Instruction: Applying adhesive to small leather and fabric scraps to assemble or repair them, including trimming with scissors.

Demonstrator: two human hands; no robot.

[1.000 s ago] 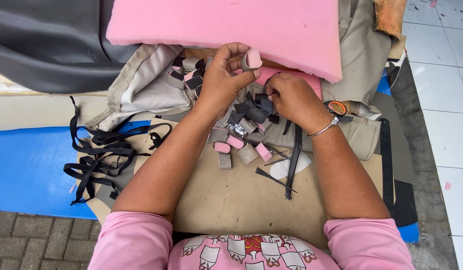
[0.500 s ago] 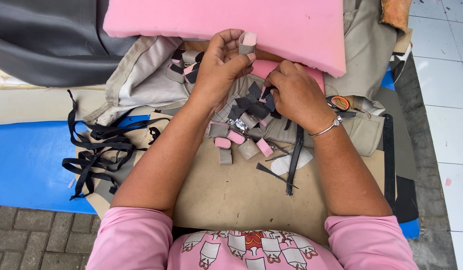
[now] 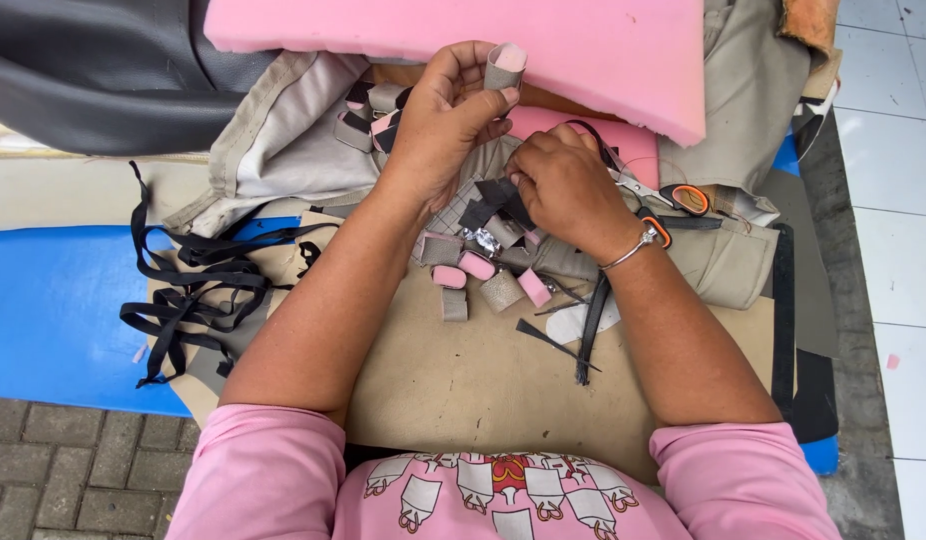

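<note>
Left hand [image 3: 438, 125] is now lifting a small fabric-wrapped foam piece [image 3: 505, 68] higher, to 12 o'clock against the pink foam slab [image 3: 583, 45], pinching it. Right hand [image 3: 563, 185] is dropping into the scrap pile [image 3: 488, 245], fingers closing on black scraps.

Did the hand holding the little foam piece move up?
Yes. The left hand lifted the foam piece a little higher and to the left, so it now sits further up against the big pink foam slab.
</note>
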